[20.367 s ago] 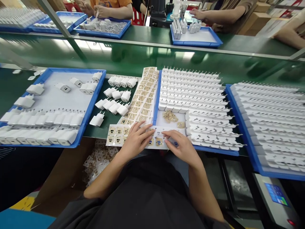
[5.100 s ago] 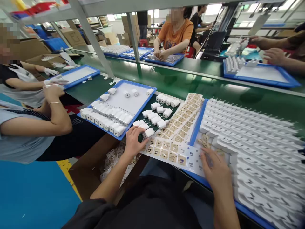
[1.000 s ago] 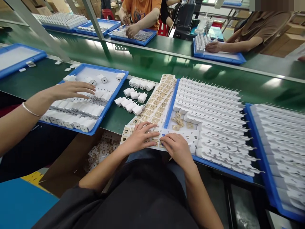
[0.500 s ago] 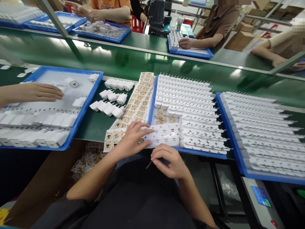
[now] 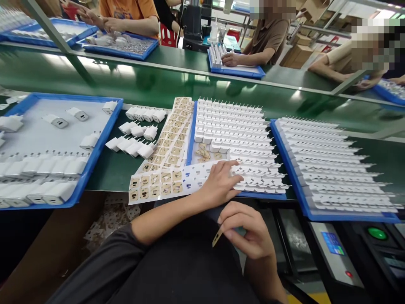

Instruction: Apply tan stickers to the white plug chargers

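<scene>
My right hand is in front of the bench edge, pinching a small tan sticker with dark cutouts between thumb and fingers. My left hand reaches across the right end of a sticker sheet, fingers apart. Its fingertips are at the nearest white plug chargers; whether they touch them I cannot tell. Tan stickers fill the sheet's left part, while bare white backing with small cutouts shows towards my left hand. The chargers stand in close rows in a blue tray, with loose tan pieces in a gap.
More sticker sheets lie left of the tray. Loose chargers stand beside them, near another blue tray. A second full tray is on the right, above a device with a screen. Co-workers sit across the green bench.
My left hand has moved right along the sheet to the chargers. My right hand has moved right and lower with the sticker. The other person's hand over the left tray is gone from view.
</scene>
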Demonstrator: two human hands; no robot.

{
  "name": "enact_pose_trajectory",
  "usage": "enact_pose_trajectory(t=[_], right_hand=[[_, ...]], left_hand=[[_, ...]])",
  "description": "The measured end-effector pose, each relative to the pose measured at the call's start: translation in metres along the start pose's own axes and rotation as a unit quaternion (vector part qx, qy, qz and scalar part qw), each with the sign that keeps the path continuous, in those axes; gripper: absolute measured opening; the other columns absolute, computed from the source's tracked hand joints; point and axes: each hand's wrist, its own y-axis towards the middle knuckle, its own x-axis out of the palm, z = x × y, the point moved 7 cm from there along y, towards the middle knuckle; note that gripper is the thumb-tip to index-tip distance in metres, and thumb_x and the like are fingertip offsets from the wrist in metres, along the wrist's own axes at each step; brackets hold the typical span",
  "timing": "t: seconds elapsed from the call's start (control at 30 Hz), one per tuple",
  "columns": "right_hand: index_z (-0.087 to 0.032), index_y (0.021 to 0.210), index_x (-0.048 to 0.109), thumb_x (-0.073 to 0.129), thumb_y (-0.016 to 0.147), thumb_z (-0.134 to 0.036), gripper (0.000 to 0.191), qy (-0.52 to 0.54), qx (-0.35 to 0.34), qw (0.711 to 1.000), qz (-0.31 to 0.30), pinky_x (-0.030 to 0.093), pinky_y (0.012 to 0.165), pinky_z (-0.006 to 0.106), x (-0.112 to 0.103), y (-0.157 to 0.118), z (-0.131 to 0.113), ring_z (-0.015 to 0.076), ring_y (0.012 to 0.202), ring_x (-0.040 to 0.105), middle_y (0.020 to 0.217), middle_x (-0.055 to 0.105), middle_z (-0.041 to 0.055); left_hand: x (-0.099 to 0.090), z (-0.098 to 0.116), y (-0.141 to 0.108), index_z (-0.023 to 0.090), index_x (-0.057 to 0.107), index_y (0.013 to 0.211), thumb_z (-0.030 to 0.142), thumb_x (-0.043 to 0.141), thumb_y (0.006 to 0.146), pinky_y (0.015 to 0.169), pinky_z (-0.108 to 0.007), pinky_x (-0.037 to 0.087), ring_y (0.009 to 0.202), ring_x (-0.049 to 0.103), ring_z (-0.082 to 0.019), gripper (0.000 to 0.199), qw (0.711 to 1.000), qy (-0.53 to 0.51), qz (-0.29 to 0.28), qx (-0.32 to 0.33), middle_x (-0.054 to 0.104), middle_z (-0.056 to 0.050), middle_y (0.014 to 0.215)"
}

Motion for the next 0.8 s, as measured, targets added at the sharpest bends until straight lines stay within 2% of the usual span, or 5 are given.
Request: enact_pose_trajectory(t=[0.1,0.17,0.27,0.37,0.8], right_hand=[[-0.024,0.095,0.069,0.061,0.09,-0.014,0.014,0.005,0.019,0.998,0.055,0.058,0.071,0.034,-0.008,-0.002,0.015,0.0197,0.08,0.07,0.087,0.072,0.0055],[-0.023,0.095,0.068,0.061,0.091,-0.014,0.013,0.011,0.027,0.997,0.073,0.058,0.074,0.035,-0.006,0.002,0.025,0.0202,0.083,0.07,0.09,0.073,0.0064],[-0.023,0.096,0.068,0.064,0.09,-0.014,0.012,0.035,0.029,0.996,0.073,0.059,0.076,0.035,0.01,0.015,0.035,0.0196,0.085,0.071,0.091,0.074,0.0058],[-0.024,0.096,0.068,0.066,0.09,-0.015,0.011,0.066,0.027,0.994,0.079,0.058,0.075,0.035,0.025,0.027,0.039,0.0188,0.081,0.07,0.086,0.074,0.0041],[-0.026,0.095,0.069,0.066,0.091,-0.015,0.011,0.111,0.085,0.985,0.097,0.052,0.074,0.032,0.036,0.031,0.05,0.0171,0.08,0.065,0.085,0.069,0.0016]], left_hand=[[-0.037,-0.017,-0.013,0.024,0.066,0.102,0.036,0.082,0.079,0.103,-0.047,0.047,0.119,0.057,-0.03,0.031,0.969,-0.226,0.071,-0.069,0.064,-0.01,0.126],[-0.051,-0.033,-0.026,0.023,0.061,0.097,0.04,0.084,0.076,0.089,-0.035,0.053,0.1,0.063,-0.022,0.036,0.905,-0.387,0.103,-0.143,0.067,-0.005,0.107],[-0.058,-0.051,-0.049,0.023,0.058,0.098,0.044,0.089,0.068,0.074,-0.026,0.052,0.08,0.062,-0.015,0.048,0.801,-0.537,0.133,-0.23,0.064,0.001,0.089],[-0.057,-0.06,-0.07,0.026,0.058,0.115,0.045,0.09,0.064,0.07,-0.025,0.052,0.077,0.064,-0.015,0.063,0.749,-0.595,0.131,-0.26,0.066,0.001,0.089],[-0.085,-0.056,-0.101,0.025,0.067,0.122,0.024,0.08,0.083,0.092,-0.032,0.055,0.108,0.065,-0.022,0.042,0.942,-0.298,0.121,-0.099,0.067,-0.008,0.116]])
